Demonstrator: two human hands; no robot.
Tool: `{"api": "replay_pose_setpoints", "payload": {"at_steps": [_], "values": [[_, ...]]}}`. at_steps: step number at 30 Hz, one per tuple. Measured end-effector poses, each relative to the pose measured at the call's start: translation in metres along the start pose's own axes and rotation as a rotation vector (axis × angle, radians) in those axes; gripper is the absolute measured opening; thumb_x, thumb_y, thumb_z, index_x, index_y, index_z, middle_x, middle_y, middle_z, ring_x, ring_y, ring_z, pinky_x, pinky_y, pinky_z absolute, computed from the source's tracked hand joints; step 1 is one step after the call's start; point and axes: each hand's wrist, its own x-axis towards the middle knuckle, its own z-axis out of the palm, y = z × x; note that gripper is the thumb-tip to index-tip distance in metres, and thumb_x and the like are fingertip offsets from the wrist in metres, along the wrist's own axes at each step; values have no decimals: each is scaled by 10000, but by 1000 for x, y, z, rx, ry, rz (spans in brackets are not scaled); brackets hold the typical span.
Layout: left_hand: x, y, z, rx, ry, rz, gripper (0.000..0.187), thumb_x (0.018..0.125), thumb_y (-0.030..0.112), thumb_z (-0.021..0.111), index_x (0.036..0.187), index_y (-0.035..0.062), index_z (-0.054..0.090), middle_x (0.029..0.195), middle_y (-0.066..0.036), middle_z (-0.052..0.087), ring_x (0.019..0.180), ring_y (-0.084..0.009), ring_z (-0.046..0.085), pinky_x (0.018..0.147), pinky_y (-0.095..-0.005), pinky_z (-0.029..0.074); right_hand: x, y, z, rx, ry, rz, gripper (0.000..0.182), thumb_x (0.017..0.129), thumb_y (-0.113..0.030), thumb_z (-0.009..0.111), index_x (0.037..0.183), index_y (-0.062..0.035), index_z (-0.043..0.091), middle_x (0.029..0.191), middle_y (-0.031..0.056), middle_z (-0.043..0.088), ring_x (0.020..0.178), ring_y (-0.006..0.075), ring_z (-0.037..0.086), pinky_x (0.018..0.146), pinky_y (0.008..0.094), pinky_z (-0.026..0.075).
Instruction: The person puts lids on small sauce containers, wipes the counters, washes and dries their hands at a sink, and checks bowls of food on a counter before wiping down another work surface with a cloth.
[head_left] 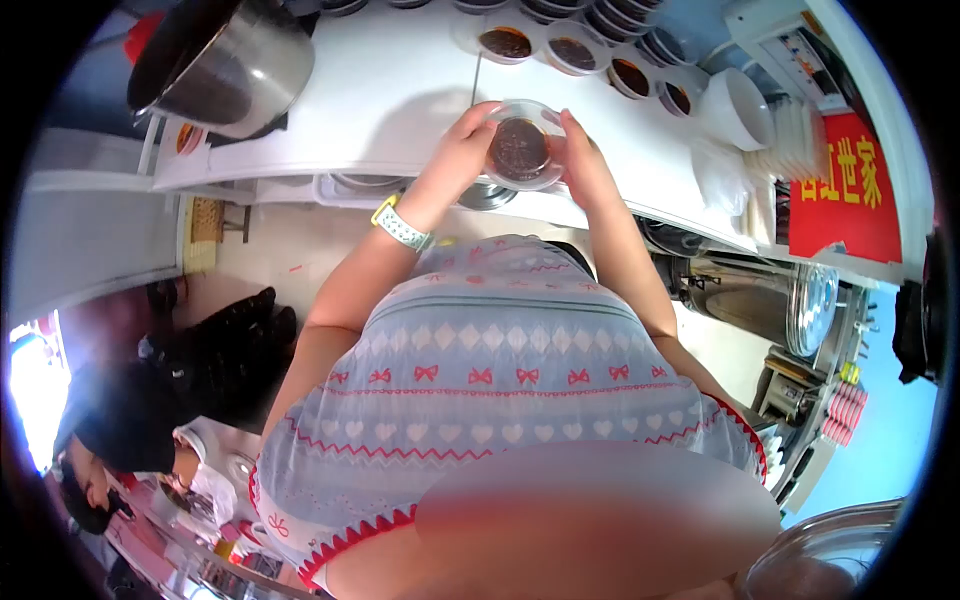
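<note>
Between my two hands is a round clear plastic bowl (520, 150) with dark brown sauce in it, held just over the front edge of the white counter. My left hand (463, 150) grips its left side, fingers curled around the rim. On that wrist is a patterned watch band. The opposite side of the bowl is held by my right hand (587, 165), its thumb side near the rim. The fingers beneath the bowl are partly hidden. Beyond it, a row of similar sauce bowls (573, 52) stands on the counter.
A large steel pot (240, 75) stands at the counter's left. On the right are a white bowl (738, 108), a plastic bag (718, 178) and a red sign (848, 190). Another person (125, 415) in dark clothes works at the lower left.
</note>
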Motion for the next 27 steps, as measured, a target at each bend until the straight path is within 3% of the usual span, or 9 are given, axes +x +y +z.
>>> {"api": "replay_pose_setpoints", "payload": {"at_steps": [5, 7, 9, 12, 15, 18, 21, 25, 27], "values": [[-20, 4, -6, 136, 314, 233, 443, 1048, 335, 338, 1335, 30, 482, 1202, -122, 592, 1044, -178, 583, 918, -282, 459, 22, 11, 27, 50, -132, -108, 589, 1006, -449, 421, 1160, 92, 596, 1046, 154, 663, 899, 197, 635, 798, 299, 511], [-20, 1, -19, 63, 260, 190, 447, 1050, 335, 327, 1334, 27, 483, 1165, -119, 613, 1033, -165, 583, 900, -275, 464, 26, 23, 37, 41, -137, -211, 566, 1013, -427, 415, 1155, 90, 595, 1041, 152, 662, 907, 199, 637, 816, 300, 506], [-25, 3, -34, 175, 242, 214, 454, 1047, 342, 342, 1344, 27, 477, 1118, -111, 630, 1009, -157, 591, 886, -278, 475, 27, 20, 41, 98, -251, -104, 545, 1029, -393, 371, 1293, 68, 489, 1176, 191, 616, 1051, 256, 616, 926, 365, 485], [-31, 22, -51, 287, 100, 108, 457, 1042, 349, 351, 1359, 39, 462, 1146, -111, 613, 1061, -165, 582, 883, -278, 487, 19, -10, 54, 162, -371, 82, 542, 1033, -401, 343, 1340, 34, 448, 1201, 200, 600, 1075, 273, 607, 943, 384, 482], [-29, 10, -28, 4, 263, 181, 444, 1032, 358, 370, 1337, 57, 484, 1120, -162, 636, 1059, -219, 606, 894, -314, 484, 23, -14, 62, 13, -405, 17, 534, 1034, -401, 327, 1352, 13, 438, 1211, 209, 591, 1114, 284, 587, 955, 394, 479], [-47, 14, -2, -145, 456, 253, 461, 1030, 361, 371, 1331, 26, 473, 1096, -143, 628, 1028, -215, 615, 796, -291, 525, 30, -3, 64, 155, -322, -221, 520, 1031, -390, 331, 1352, 5, 439, 1250, 200, 570, 1155, 283, 560, 957, 403, 476], [-38, 8, -39, 229, 259, 273, 454, 1031, 354, 370, 1333, 31, 470, 1079, -123, 634, 936, -188, 624, 704, -275, 528, 32, -10, 56, 161, -360, -115, 517, 1034, -380, 336, 1314, 40, 447, 1232, 186, 572, 1162, 258, 558, 961, 404, 473], [-37, 18, -40, -174, 91, 200, 453, 1030, 332, 383, 1319, -6, 467, 1067, -122, 625, 866, -169, 616, 729, -298, 505, 15, -20, 65, 153, -422, 38, 522, 1026, -400, 330, 1352, -6, 432, 1265, 185, 554, 1168, 277, 548, 1009, 419, 434], [-47, 15, -22, -71, 170, 239, 497, 1025, 369, 391, 1354, -2, 422, 1154, -127, 589, 962, -173, 600, 798, -300, 502, 19, -6, 66, 216, -399, -18, 534, 1023, -414, 340, 1372, -16, 409, 1293, 193, 534, 1184, 293, 537, 1015, 424, 430]]}}
